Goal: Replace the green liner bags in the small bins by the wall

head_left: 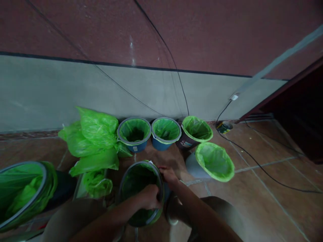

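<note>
A trash bin [126, 181] lined with a green bag stands on the floor between my knees, its grey ring around the mouth. My left hand [150, 197] reaches over the opening, fingers closed around the right side of the rim and liner. Just outside that rim, my right hand [169, 175] is closed; a small reddish thing [162, 167] shows at its fingertips, too blurred to name. The bin's far edge carries a small white tag [150, 162].
Along the wall stand a blue bin [137, 148], another blue bin [161, 145], a dark bin [185, 144] and a pale bin [196, 167], all lined green. Filled green bags [97, 131] lie left. A larger bin [45, 181] leans nearby. A black cable [252, 163] crosses the tiles past a can [224, 127].
</note>
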`<state>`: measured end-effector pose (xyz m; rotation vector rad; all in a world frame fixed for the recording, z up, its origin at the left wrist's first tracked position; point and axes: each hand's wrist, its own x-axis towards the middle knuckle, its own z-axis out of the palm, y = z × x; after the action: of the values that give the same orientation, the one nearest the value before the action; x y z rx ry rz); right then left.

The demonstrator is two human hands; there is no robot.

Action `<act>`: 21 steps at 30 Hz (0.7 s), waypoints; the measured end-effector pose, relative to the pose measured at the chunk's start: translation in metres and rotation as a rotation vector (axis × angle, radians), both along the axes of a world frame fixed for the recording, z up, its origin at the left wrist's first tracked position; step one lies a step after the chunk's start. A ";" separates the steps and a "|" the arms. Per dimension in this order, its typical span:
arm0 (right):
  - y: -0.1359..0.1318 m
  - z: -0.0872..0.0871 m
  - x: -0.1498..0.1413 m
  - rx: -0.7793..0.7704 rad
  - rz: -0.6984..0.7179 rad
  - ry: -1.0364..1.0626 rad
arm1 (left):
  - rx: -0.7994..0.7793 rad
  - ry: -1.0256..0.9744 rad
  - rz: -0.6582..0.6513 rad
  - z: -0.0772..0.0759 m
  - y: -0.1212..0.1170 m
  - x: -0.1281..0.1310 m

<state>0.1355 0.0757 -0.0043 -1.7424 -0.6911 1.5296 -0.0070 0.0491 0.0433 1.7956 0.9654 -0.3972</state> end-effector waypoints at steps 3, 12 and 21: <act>0.002 0.007 0.001 0.082 0.119 -0.215 | 0.116 0.054 -0.210 0.005 -0.005 0.001; -0.003 0.009 0.007 0.165 0.354 -0.576 | 0.273 0.201 -0.497 0.009 0.003 -0.007; -0.011 0.009 -0.009 0.197 0.120 -0.115 | 0.446 0.025 0.287 0.019 0.065 -0.039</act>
<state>0.1261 0.0651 0.0047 -1.6749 -0.9862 1.3957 -0.0460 0.1145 0.0628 2.0048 1.3894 -0.0206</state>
